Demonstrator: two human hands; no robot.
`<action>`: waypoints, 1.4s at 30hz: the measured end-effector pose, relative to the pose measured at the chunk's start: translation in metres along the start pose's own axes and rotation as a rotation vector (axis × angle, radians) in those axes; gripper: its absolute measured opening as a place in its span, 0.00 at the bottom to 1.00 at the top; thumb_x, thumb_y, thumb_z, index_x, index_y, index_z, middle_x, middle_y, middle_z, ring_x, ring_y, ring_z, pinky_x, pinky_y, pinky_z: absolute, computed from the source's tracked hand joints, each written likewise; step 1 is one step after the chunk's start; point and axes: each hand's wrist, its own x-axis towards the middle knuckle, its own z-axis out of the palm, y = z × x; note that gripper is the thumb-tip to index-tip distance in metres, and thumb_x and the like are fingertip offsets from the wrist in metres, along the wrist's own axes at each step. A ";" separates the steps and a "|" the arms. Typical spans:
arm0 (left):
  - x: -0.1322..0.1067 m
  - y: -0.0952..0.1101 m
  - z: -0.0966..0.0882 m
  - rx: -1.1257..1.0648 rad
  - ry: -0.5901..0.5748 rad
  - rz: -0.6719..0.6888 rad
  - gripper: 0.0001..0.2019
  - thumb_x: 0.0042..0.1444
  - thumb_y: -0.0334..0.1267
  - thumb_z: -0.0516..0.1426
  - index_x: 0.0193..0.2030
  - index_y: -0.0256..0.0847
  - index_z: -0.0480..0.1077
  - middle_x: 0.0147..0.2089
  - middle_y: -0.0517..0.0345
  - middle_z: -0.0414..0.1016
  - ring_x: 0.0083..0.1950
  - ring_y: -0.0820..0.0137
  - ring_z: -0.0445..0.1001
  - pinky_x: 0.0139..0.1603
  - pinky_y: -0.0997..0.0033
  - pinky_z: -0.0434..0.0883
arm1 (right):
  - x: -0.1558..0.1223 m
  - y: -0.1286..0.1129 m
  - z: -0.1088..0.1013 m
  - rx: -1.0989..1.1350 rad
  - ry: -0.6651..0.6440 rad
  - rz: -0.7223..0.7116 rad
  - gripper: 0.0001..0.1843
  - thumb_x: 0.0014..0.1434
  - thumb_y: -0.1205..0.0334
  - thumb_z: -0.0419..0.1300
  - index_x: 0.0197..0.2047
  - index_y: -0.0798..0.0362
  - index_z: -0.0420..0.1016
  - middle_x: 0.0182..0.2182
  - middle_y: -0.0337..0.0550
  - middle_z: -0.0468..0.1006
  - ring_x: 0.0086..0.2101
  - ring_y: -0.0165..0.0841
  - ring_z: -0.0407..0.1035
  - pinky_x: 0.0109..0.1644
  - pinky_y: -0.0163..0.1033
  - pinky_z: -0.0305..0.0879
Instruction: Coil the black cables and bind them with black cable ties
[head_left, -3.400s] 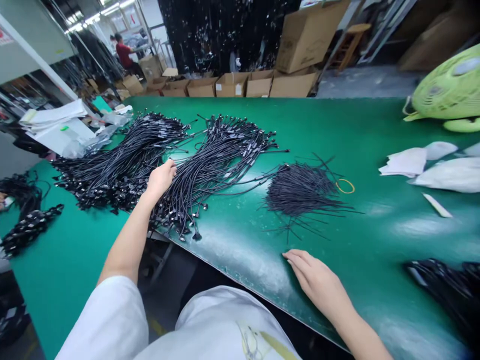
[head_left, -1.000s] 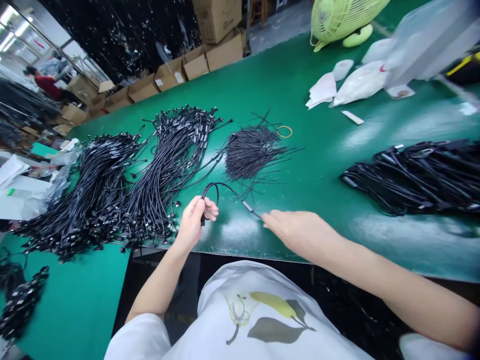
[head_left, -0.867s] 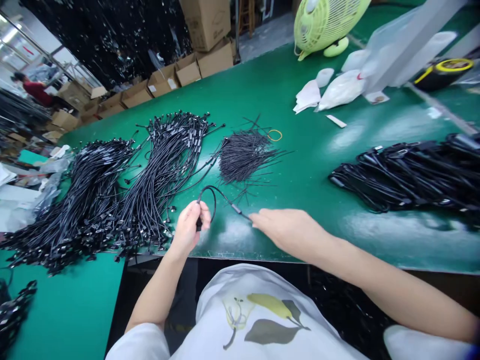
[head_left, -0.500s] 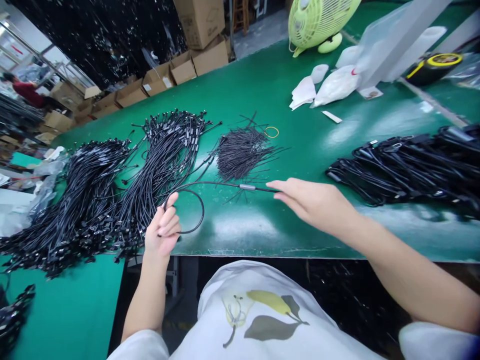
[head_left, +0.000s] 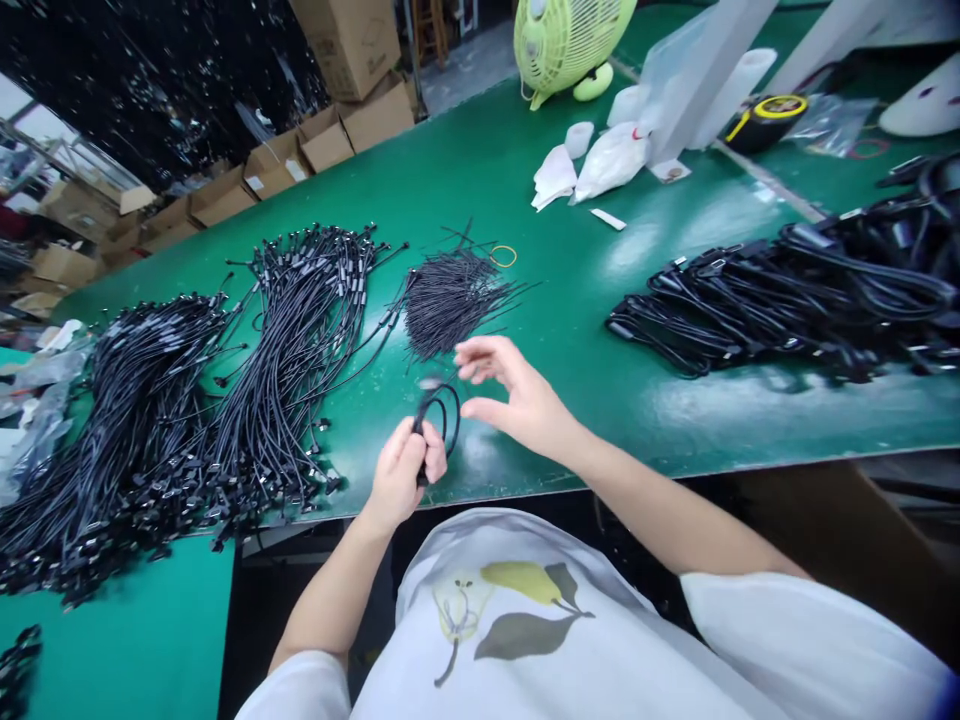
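Observation:
A black cable [head_left: 455, 417], wound into a small loop, is held in my left hand [head_left: 409, 465], whose fingers are wrapped round it at the front of the green table. Its upper end is smeared by motion. Just right of the loop is my right hand [head_left: 514, 395], with thumb and fingers apart and nothing seen between them. Behind my hands lies a pile of short thin black ties [head_left: 450, 305]. Left of the pile, long loose black cables [head_left: 289, 330] with grey sleeves lie bunched, and a second bunch [head_left: 142, 400] lies farther left.
Folded black cables [head_left: 750, 300] are heaped at the right. A yellow rubber band [head_left: 503, 256] lies by the ties. Farther back are a green fan [head_left: 566, 45], white tissue [head_left: 555, 178], a white bag [head_left: 613, 160] and a tape measure [head_left: 769, 120]. Cardboard boxes [head_left: 274, 165] line the far edge.
The cable that was stretched between my hands is now looped at my left hand. My hands have come together, and my right hand has let go of the cable's end. The view has shifted right.

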 end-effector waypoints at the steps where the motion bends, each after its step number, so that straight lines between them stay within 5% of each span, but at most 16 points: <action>1: 0.003 0.000 0.002 -0.112 0.035 -0.011 0.15 0.59 0.51 0.59 0.32 0.41 0.64 0.22 0.66 0.55 0.20 0.78 0.51 0.19 0.77 0.53 | -0.002 0.009 0.006 0.096 0.043 0.060 0.22 0.52 0.45 0.66 0.42 0.51 0.70 0.39 0.44 0.74 0.41 0.34 0.69 0.45 0.39 0.65; 4: 0.011 -0.006 0.006 -0.317 0.080 -0.104 0.15 0.56 0.48 0.62 0.32 0.39 0.65 0.24 0.65 0.56 0.22 0.78 0.56 0.23 0.78 0.59 | -0.009 0.029 0.026 0.426 0.042 0.303 0.22 0.57 0.41 0.60 0.35 0.53 0.68 0.26 0.37 0.66 0.26 0.27 0.61 0.31 0.34 0.60; 8: 0.013 -0.022 0.005 -0.357 0.173 -0.212 0.15 0.58 0.49 0.61 0.37 0.37 0.70 0.30 0.58 0.67 0.35 0.72 0.69 0.44 0.68 0.70 | -0.012 0.031 0.035 0.803 0.085 0.448 0.21 0.57 0.45 0.64 0.31 0.55 0.65 0.20 0.28 0.50 0.19 0.21 0.41 0.22 0.29 0.43; 12: 0.010 -0.027 0.004 -0.404 0.297 -0.133 0.13 0.59 0.46 0.61 0.38 0.36 0.71 0.25 0.64 0.62 0.25 0.78 0.61 0.32 0.75 0.65 | -0.011 0.024 0.031 1.049 -0.064 0.580 0.25 0.53 0.44 0.67 0.29 0.56 0.63 0.22 0.29 0.54 0.20 0.20 0.44 0.23 0.28 0.47; 18: -0.001 -0.030 0.013 -0.187 0.119 -0.142 0.19 0.60 0.53 0.56 0.36 0.35 0.71 0.24 0.60 0.66 0.28 0.73 0.66 0.36 0.70 0.65 | -0.009 0.019 0.030 0.957 0.076 0.517 0.25 0.50 0.49 0.70 0.26 0.55 0.60 0.18 0.26 0.46 0.18 0.19 0.36 0.18 0.27 0.37; 23: -0.005 -0.043 0.012 0.150 0.121 -0.048 0.21 0.62 0.57 0.52 0.38 0.37 0.68 0.22 0.65 0.61 0.24 0.74 0.59 0.32 0.71 0.60 | -0.011 0.014 0.042 0.912 0.134 0.417 0.20 0.54 0.49 0.67 0.30 0.52 0.63 0.20 0.30 0.54 0.19 0.22 0.49 0.21 0.28 0.52; 26: -0.005 -0.043 0.007 0.345 0.071 -0.058 0.22 0.63 0.57 0.50 0.45 0.38 0.67 0.26 0.64 0.63 0.27 0.73 0.61 0.34 0.70 0.60 | -0.017 0.016 0.050 0.703 0.269 0.252 0.18 0.57 0.47 0.64 0.32 0.53 0.66 0.36 0.40 0.67 0.34 0.26 0.66 0.29 0.27 0.63; 28: -0.005 -0.042 0.002 0.402 0.010 -0.091 0.22 0.63 0.57 0.50 0.41 0.37 0.68 0.26 0.62 0.63 0.29 0.72 0.62 0.36 0.70 0.61 | -0.022 0.018 0.052 0.625 0.218 0.216 0.19 0.59 0.45 0.61 0.33 0.53 0.66 0.48 0.45 0.67 0.42 0.30 0.69 0.29 0.27 0.66; 32: -0.005 -0.042 -0.007 0.377 -0.104 -0.135 0.22 0.63 0.56 0.50 0.32 0.38 0.67 0.28 0.59 0.65 0.33 0.69 0.65 0.41 0.68 0.63 | -0.025 0.017 0.052 0.659 0.083 0.248 0.20 0.56 0.47 0.64 0.37 0.51 0.62 0.40 0.41 0.69 0.26 0.25 0.67 0.16 0.26 0.57; 39: -0.002 -0.045 0.000 0.265 -0.039 -0.120 0.20 0.57 0.55 0.58 0.42 0.38 0.74 0.49 0.49 0.70 0.53 0.61 0.67 0.56 0.64 0.63 | -0.008 0.007 0.048 0.538 0.201 0.069 0.12 0.61 0.57 0.60 0.45 0.48 0.64 0.35 0.34 0.65 0.20 0.18 0.61 0.22 0.28 0.59; 42: -0.002 -0.038 0.011 0.049 -0.050 -0.259 0.21 0.57 0.54 0.59 0.47 0.39 0.72 0.46 0.49 0.72 0.48 0.63 0.71 0.48 0.64 0.69 | 0.002 0.012 0.041 0.416 0.213 0.092 0.09 0.63 0.56 0.57 0.44 0.49 0.64 0.29 0.32 0.66 0.21 0.21 0.64 0.24 0.28 0.63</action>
